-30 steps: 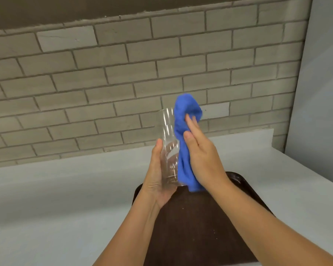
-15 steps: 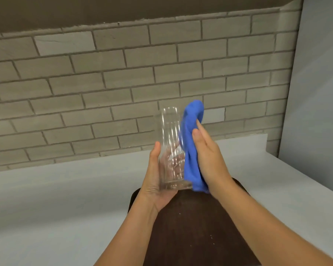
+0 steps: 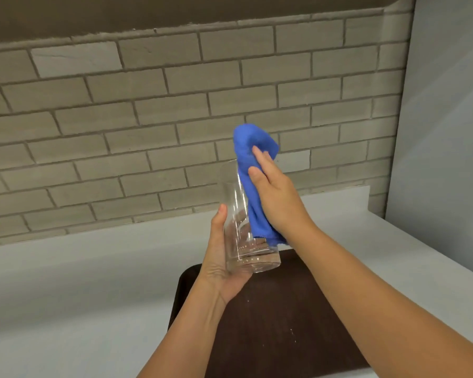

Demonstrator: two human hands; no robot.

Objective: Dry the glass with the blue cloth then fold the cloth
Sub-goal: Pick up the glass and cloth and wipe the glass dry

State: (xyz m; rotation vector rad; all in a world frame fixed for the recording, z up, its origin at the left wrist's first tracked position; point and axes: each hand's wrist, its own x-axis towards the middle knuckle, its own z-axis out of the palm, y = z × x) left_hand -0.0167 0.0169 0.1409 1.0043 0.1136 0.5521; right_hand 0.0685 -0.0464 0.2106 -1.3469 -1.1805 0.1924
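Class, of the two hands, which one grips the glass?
The left hand: its thumb and fingers wrap the glass near its base. The right hand instead presses the blue cloth against the glass with straight fingers.

Clear, near-upright glass (image 3: pixel 233 192), bunched blue cloth (image 3: pixel 254 214) against its side.

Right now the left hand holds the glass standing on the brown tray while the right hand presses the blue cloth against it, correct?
Not quite: the head view shows the glass lifted above the brown tray, not standing on it. The left hand does hold it, and the right hand presses the blue cloth against it.
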